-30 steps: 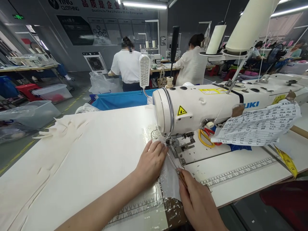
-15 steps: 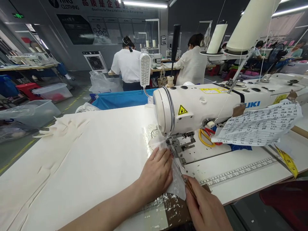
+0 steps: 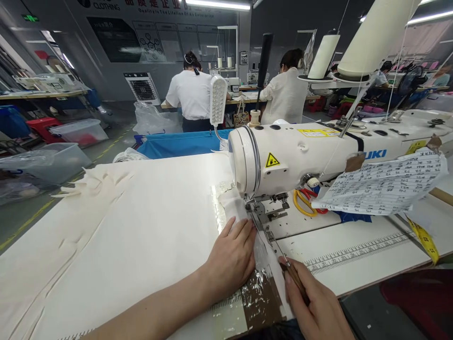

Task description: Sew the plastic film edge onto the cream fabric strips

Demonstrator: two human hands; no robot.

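A white sewing machine (image 3: pixel 283 156) stands at the centre right. Beside its needle area, my left hand (image 3: pixel 233 250) lies with fingers pressed down on a thin white fabric piece (image 3: pixel 235 205). The fabric runs under the presser foot and on towards me as a narrow strip. My right hand (image 3: pixel 311 297), nearer the front edge, is closed round the wooden handle (image 3: pixel 297 281) of a thin metal tool. The tool's shaft points towards the machine's foot, along the strip. My left fingertips are partly hidden at the foot.
Cut cream fabric pieces (image 3: pixel 78 226) lie at the left of the white table (image 3: pixel 155 212). Yellow and red scissors (image 3: pixel 304 203) and a handwritten sheet (image 3: pixel 385 182) are by the machine. Two people sit ahead, beyond a blue cloth bin (image 3: pixel 180 144). A yellow tape measure (image 3: pixel 423 241) hangs at right.
More fabric shows behind the foot. My right hand has moved right and slightly towards me with the tool, and the fabric in front is now a narrow strip. My left hand has barely moved.
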